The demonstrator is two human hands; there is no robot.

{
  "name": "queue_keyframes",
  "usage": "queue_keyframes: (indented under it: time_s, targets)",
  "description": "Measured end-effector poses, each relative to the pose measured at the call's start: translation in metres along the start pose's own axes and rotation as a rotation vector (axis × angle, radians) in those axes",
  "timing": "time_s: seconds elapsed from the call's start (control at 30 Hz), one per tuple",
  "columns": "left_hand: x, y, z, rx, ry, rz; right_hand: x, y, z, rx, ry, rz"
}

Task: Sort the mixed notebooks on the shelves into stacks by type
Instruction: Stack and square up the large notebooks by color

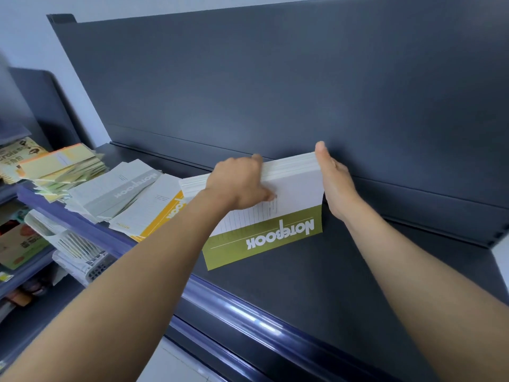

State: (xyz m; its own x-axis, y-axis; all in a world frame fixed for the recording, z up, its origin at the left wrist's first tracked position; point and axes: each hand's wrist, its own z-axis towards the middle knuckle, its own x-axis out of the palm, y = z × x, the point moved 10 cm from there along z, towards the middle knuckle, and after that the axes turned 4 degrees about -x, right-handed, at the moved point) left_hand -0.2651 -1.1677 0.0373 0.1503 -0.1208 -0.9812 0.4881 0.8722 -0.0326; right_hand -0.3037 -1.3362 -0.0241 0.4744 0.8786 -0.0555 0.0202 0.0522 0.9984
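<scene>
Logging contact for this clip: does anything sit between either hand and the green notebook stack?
Nothing visible does. The left hand grips the green notebook stack at its far edge, thumb on the cover; the right hand lies flat against its right side. Both touch it directly.

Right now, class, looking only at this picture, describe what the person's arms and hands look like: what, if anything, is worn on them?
The left hand and right hand are bare: no gloves, and no ring, watch or bracelet on the parts that show. Both arms are uncovered right to the picture's lower edge, so no sleeve is in view. No markings show.
</scene>
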Motion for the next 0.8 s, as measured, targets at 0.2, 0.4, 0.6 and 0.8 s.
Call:
queue_keyframes:
  time_s: [0.2,0.4,0.6,0.8]
  targets:
    - [-0.008,0.026,0.004,-0.031,-0.001,-0.207,-0.004,-0.005,-0.007,-0.018,0.026,-0.055]
    - [-0.027,0.084,-0.005,-0.140,0.004,-1.003,0.015,-0.021,-0.014,0.069,-0.047,0.154]
    - [0.035,0.095,-0.011,-0.148,0.132,-1.580,0.053,0.022,-0.025,-0.010,0.022,0.404]
    - [0.077,0.091,-0.008,-0.028,0.297,-1.644,0.050,0.031,-0.054,-0.159,-0.167,0.209]
